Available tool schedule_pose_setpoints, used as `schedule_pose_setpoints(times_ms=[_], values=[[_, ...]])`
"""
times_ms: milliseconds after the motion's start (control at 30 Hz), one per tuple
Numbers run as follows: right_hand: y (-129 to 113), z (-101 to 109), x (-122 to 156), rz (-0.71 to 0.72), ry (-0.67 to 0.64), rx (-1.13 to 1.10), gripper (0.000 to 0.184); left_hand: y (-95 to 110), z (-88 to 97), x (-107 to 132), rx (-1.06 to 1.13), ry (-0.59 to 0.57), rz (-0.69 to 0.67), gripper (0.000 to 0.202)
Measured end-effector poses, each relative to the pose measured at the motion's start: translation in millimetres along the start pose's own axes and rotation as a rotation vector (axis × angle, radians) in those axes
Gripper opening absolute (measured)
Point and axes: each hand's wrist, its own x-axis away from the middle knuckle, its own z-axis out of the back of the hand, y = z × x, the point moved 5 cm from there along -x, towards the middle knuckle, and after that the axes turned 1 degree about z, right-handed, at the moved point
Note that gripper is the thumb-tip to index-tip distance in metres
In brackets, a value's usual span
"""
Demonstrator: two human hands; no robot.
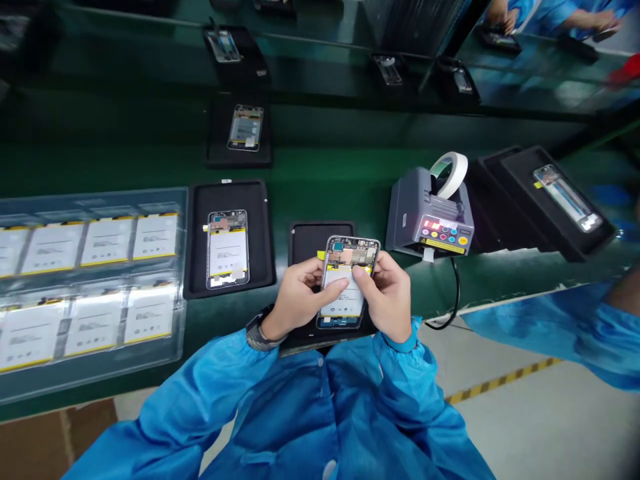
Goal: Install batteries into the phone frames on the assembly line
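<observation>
Between my two hands I hold an opened smartphone (345,300), its circuit board and white battery facing up. My left hand (305,293) grips its left edge, the thumb lying over the battery. On the opposite edge my right hand (385,293) is closed, its thumb pressing near the top of the battery by the circuit board. The fingers under the phone are hidden. A yellow tab (321,255) sticks out at the phone's upper left side. Beneath the phone lies a black tray (300,237), partly covered by my hands.
At left, a clear plastic tray (183,267) carries several white batteries. Beside it, another black tray (260,233) bears an opened phone (228,253). A tape dispenser (405,217) with a white roll stands to the right, near stacked black trays (530,167). Co-workers' hands (595,21) show at top right.
</observation>
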Motion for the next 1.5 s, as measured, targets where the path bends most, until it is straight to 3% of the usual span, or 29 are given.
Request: schedule_pose_setpoints(times_ms=[400,700,1133,1233,1500], values=[[-4.8,-5.9,3.2,0.046,0.048,0.012,0.023,2.6,-1.9,1.3,0.004,-0.046,-0.064,0.036],[-0.8,-10.3,4.1,-0.004,0.113,-0.059,0.025,-3.2,0.0,-1.7,0.024,-0.036,0.024,0.039],[1.1,-8.8,2.6,0.041,0.182,-0.049,0.03,-1.2,-2.4,-0.9,0.011,-0.051,-0.018,0.032],[-4.6,-7.2,5.2,0.026,0.127,-0.076,0.027,4.2,-1.1,1.0,-0.039,-0.037,-0.101,0.027],[-17.4,7.7,11.2,0.124,-0.007,-0.023,0.019,35.3,1.6,12.9,-0.428,0.07,-0.546,0.016]])
